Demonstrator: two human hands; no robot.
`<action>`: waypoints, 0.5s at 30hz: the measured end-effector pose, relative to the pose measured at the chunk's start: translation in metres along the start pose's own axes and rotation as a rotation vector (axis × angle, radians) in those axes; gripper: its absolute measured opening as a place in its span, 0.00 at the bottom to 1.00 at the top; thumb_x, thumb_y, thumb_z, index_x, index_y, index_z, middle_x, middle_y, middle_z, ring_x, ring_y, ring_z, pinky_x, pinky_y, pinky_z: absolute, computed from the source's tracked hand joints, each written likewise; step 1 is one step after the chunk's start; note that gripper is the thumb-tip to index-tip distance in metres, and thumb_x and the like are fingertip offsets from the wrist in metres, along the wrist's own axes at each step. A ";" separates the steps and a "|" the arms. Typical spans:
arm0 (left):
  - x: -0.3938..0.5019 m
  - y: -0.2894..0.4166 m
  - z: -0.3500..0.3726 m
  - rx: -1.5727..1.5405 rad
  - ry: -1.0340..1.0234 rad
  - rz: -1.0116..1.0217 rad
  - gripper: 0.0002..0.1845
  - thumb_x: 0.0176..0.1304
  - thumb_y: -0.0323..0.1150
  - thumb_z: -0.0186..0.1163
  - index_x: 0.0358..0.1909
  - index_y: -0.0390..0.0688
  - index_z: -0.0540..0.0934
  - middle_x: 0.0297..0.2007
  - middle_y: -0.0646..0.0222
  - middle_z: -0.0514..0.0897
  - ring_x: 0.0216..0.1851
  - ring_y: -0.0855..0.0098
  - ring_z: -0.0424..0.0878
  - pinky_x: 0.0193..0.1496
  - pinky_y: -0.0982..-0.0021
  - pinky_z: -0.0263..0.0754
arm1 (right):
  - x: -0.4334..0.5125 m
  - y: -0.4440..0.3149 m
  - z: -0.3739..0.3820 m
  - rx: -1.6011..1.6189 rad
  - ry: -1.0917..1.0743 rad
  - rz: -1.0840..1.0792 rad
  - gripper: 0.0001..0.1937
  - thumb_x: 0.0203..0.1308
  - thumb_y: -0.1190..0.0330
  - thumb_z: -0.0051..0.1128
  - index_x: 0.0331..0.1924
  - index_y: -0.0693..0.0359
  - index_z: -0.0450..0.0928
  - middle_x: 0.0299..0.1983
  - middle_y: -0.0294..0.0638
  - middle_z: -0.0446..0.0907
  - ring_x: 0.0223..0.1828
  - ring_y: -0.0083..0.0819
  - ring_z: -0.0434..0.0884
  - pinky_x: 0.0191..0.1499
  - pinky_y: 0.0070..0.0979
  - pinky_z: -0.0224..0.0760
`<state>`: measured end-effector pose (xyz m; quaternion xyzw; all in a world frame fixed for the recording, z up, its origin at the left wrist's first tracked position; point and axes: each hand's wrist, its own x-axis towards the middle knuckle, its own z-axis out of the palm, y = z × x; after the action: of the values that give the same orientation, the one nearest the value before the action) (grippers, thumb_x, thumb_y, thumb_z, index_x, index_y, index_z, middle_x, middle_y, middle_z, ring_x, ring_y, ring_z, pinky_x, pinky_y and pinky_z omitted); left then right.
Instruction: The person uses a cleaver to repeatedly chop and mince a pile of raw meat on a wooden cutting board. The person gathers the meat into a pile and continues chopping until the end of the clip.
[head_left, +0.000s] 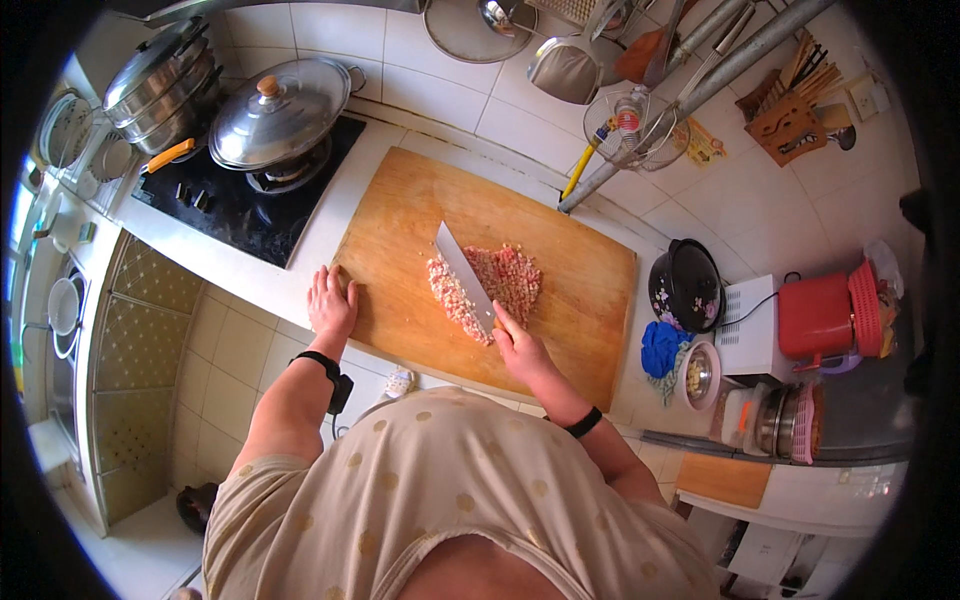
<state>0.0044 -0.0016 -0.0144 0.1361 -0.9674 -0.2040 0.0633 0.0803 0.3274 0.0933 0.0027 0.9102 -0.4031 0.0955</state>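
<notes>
A large wooden cutting board (570, 292) lies on the counter before me. Chopped pinkish meat (511, 279) forms a patch at its middle, mixed with pale bits. My right hand (523, 351) grips the handle of a cleaver (465, 274), whose wide metal blade crosses the meat, tip pointing away from me and to the left. Pale bits cling along the blade. Part of the handle is hidden by my fingers. My left hand (334, 304) rests flat at the board's left edge, fingers apart, holding nothing.
Left of the board is a black cooktop (247, 217) with a lidded wok (281, 112) and a stacked steamer (161, 90). To the right stand a black floral basin (686, 285), a blue cloth (664, 349) and a pink bowl (699, 375). Utensils hang above the back edge.
</notes>
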 end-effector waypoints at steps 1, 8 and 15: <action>0.000 0.000 0.000 0.009 0.005 0.003 0.26 0.65 0.47 0.51 0.61 0.46 0.67 0.65 0.56 0.65 0.68 0.59 0.57 0.68 0.57 0.51 | 0.000 0.000 0.000 0.004 -0.025 -0.023 0.24 0.65 0.61 0.46 0.65 0.44 0.63 0.39 0.58 0.78 0.40 0.53 0.80 0.41 0.38 0.72; 0.002 0.000 0.001 0.000 0.003 0.000 0.26 0.64 0.47 0.51 0.61 0.46 0.67 0.65 0.56 0.65 0.68 0.59 0.57 0.68 0.57 0.51 | -0.001 -0.002 0.004 -0.025 -0.015 -0.083 0.24 0.64 0.63 0.48 0.65 0.47 0.63 0.41 0.56 0.79 0.41 0.53 0.80 0.42 0.38 0.73; 0.000 0.000 0.003 -0.005 0.010 0.011 0.26 0.64 0.46 0.52 0.61 0.45 0.67 0.64 0.55 0.65 0.68 0.58 0.58 0.68 0.56 0.52 | -0.002 -0.001 0.005 -0.033 -0.060 -0.051 0.24 0.64 0.63 0.48 0.65 0.49 0.63 0.43 0.55 0.79 0.43 0.51 0.79 0.44 0.37 0.73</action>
<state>0.0044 -0.0008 -0.0171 0.1316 -0.9673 -0.2053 0.0695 0.0832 0.3234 0.0914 -0.0345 0.9131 -0.3903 0.1125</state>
